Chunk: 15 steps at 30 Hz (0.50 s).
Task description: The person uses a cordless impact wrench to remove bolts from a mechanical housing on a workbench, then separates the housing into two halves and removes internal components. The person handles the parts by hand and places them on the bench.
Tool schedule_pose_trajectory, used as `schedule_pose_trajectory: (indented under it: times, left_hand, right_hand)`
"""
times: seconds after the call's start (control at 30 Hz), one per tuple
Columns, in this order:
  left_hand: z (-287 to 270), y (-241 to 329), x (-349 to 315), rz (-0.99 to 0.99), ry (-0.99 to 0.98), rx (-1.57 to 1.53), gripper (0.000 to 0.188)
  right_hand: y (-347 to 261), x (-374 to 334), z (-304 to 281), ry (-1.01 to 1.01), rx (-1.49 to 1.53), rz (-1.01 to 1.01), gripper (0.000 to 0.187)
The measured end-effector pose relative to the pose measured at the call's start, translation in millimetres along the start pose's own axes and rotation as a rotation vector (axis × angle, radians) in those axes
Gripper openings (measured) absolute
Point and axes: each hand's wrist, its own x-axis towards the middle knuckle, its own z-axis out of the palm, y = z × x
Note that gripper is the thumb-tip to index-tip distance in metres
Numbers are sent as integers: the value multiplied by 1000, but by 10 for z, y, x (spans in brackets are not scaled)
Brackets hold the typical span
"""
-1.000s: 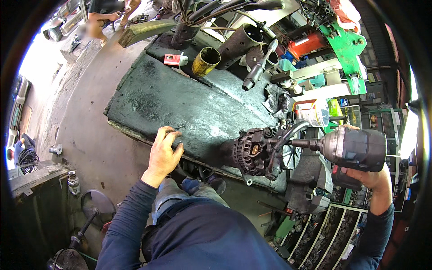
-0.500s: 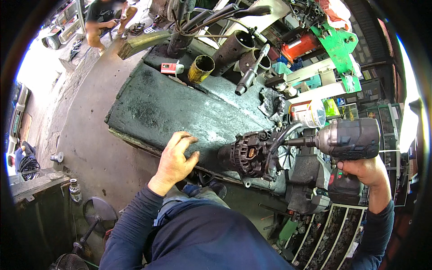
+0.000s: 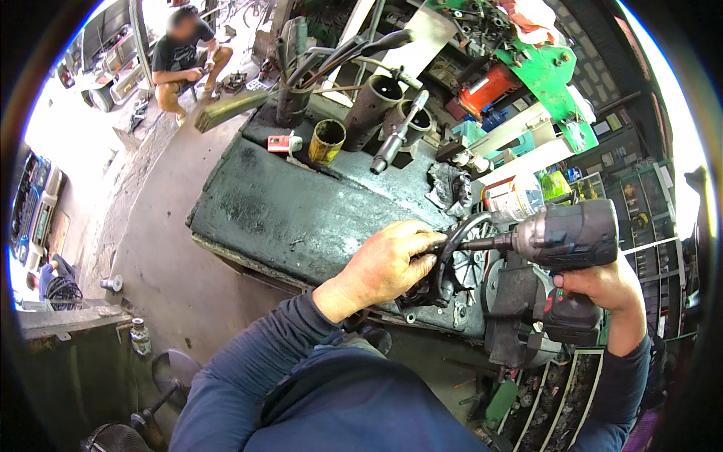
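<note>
My right hand [image 3: 606, 285] grips the handle of a black and grey cordless impact wrench [image 3: 570, 233], held level with its nose pointing left. Its long socket [image 3: 488, 243] reaches the dark alternator [image 3: 428, 292] on the bench; the exact contact point is hidden. Over the top of the alternator lies my left hand [image 3: 388, 262], its fingers curled on it and covering most of its body. A curved black hose [image 3: 456, 237] rises beside my left fingertips. Just right of the alternator is a metal housing with ribs [image 3: 468, 277].
The dark, worn workbench [image 3: 263, 192] spreads to the left. A grey vise [image 3: 516, 309] stands at its right end. At the back are a yellow can [image 3: 327, 143], several metal tubes [image 3: 373, 102] and a small red-white box [image 3: 283, 143]. A person [image 3: 184, 64] squats far left.
My left hand has moved right, from above the bare bench onto the alternator, and its fingers have closed. The impact wrench stays at the alternator; the whole view has shifted slightly.
</note>
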Motion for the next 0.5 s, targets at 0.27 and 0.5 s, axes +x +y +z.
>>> schedule_pose_trajectory:
  times: [0.27,0.5]
  left_hand:
    - [173,-90,125,-12,-6,-11,31]
    - [279,-34,83,-128,87,62,16]
  right_hand:
    - [-6,106,-74,-76,85,-155,47]
    - [264,-66,-226,77,-48,-534,42]
